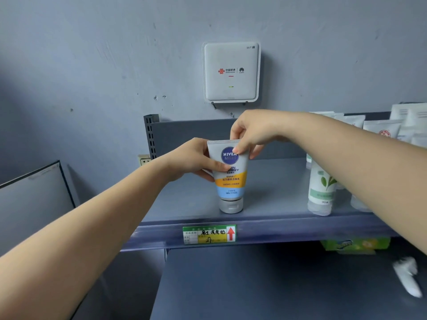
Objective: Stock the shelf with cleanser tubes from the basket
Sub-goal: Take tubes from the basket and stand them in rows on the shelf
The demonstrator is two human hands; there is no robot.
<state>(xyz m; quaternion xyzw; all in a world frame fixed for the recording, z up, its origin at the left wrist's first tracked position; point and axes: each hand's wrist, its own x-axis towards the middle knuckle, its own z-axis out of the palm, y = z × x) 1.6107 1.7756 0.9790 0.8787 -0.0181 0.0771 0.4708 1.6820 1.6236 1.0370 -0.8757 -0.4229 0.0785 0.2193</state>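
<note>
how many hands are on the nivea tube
2. The left hand grips the Nivea tube from its left side at mid-height; the right hand pinches its crimped top end. The tube stands cap-down on the shelf.

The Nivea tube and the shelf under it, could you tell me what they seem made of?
Nivea tube: likely soft plastic, matte grey with printed bands, crimped top edge, smooth cap.
Shelf: probably painted sheet metal, matte grey-blue, with a glossy clear strip along its front.

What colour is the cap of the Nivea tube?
Grey, in the head view: the cap stands on the shelf.
</note>
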